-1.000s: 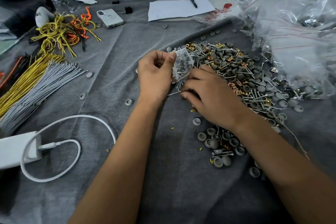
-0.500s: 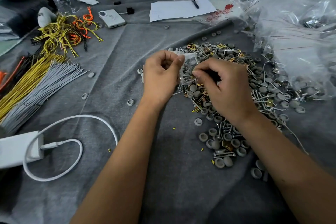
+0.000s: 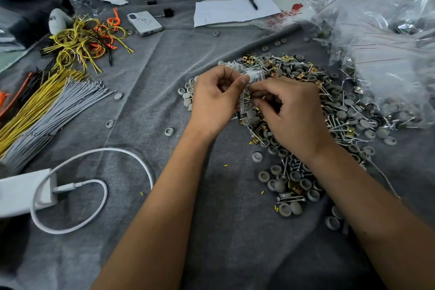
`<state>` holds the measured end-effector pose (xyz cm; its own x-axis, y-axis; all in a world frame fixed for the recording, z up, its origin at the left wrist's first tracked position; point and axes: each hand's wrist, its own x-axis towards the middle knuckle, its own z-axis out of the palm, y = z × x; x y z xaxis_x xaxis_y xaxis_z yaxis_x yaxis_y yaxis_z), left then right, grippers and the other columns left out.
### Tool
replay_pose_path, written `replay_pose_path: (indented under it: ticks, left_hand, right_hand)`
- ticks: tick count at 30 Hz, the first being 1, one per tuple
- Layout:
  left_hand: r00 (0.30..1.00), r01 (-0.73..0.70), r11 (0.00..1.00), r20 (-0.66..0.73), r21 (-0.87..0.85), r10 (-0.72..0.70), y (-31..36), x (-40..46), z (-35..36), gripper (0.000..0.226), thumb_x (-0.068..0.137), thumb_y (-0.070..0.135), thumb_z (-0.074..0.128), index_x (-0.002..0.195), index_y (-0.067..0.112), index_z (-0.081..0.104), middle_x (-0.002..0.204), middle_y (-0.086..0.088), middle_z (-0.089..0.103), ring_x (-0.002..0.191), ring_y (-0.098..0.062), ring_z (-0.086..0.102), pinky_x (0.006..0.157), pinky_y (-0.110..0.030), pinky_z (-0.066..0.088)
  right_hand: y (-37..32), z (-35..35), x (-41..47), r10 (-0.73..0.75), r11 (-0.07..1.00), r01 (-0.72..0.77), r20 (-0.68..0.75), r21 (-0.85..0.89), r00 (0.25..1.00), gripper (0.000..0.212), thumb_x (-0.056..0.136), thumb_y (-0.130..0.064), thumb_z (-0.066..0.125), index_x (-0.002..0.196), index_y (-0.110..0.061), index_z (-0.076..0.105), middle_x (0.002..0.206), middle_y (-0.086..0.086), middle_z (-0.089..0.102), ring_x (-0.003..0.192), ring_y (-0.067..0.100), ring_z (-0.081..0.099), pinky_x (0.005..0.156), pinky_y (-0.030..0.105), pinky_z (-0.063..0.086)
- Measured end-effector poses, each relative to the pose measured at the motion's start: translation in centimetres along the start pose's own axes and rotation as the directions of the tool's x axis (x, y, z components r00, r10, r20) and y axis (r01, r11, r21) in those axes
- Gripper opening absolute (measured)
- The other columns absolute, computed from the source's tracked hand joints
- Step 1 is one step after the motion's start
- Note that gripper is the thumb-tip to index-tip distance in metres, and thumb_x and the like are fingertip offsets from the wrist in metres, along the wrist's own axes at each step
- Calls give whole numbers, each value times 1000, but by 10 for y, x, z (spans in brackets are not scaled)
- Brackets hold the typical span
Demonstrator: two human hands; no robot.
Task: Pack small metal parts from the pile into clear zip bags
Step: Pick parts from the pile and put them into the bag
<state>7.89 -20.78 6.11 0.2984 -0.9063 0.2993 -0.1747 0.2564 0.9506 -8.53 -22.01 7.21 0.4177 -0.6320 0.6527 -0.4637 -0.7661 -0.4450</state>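
A small clear zip bag (image 3: 250,75), crumpled and holding screws, sits at the left edge of the pile (image 3: 329,110), pinched between two hands. The pile spreads across grey cloth: grey round caps, long silver screws and small gold clips, mixed together. A heap of clear bags (image 3: 388,54) with red zip lines lies against its right side.
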Motion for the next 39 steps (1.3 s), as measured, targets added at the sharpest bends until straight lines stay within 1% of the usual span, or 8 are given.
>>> replay_pose_path:
  ticks: [6,11,15,18,22,25,30,39]
  left_hand:
    - [999,23,999,-27,-45,-25,-1,0,-1,16,99,7,67,86,0,63,54,-3,56,40,-10,47,42,-21,37]
    - [997,32,999,-73,-26,-34,1,0,-3,18,100,8,66,83,5,61,55,-6,55,39,-10,46,41,-21,38]
    - [996,41,999,-78,-5,-42,2,0,-4,18,100,10,67,84,8,61,56,-4,56,41,-10,48,43,-22,39]
    - [997,37,999,-69,18,-35,2,-1,-6,16,100,12,67,87,6,63,59,-4,57,44,-12,48,46,-24,41]
    - [996,46,999,-81,24,-44,4,-2,-6,18,100,12,68,84,8,61,61,-6,55,47,-13,47,49,-26,41]
    - [994,60,998,-90,24,-58,5,-1,-5,21,100,11,67,81,11,60,60,-5,55,47,-14,47,49,-26,41]
    - [995,53,998,-92,33,-50,8,-3,-6,18,100,11,67,83,9,60,61,-6,55,47,-14,48,50,-27,41]
    - [995,55,998,-84,42,-51,6,-3,-6,17,101,12,67,85,7,61,60,-4,56,45,-10,48,47,-24,42]
  right_hand:
    - [-2,-1,0,17,1000,-17,26,11,1000,39,87,-3,77,126,-7,72,119,4,75,107,13,71,98,28,55]
    - [-1,-4,2,3,999,0,-72,49,997,20,90,-9,76,110,-5,75,104,1,77,91,8,72,83,26,59]
    - [1,-7,2,-10,999,14,-74,53,997,9,88,-10,78,95,-6,74,90,-2,75,78,2,65,75,9,49]
    - [7,-14,3,-67,995,60,85,82,994,8,86,-16,82,91,-12,77,86,-6,74,78,2,66,76,12,50]
    - [19,-21,4,-56,998,34,460,57,886,16,75,-37,88,86,-28,80,91,-11,65,93,13,57,85,41,49]
    - [21,-21,2,16,998,-45,592,34,806,26,68,-46,90,91,-42,78,104,-11,54,108,12,47,96,33,40]
    - [18,-20,3,49,998,-18,646,-55,762,26,73,-38,85,93,-48,72,107,-9,47,111,15,38,99,30,35]
    - [18,-20,4,52,998,-11,628,-69,776,15,77,-39,84,84,-37,71,104,-12,48,111,10,36,101,33,36]
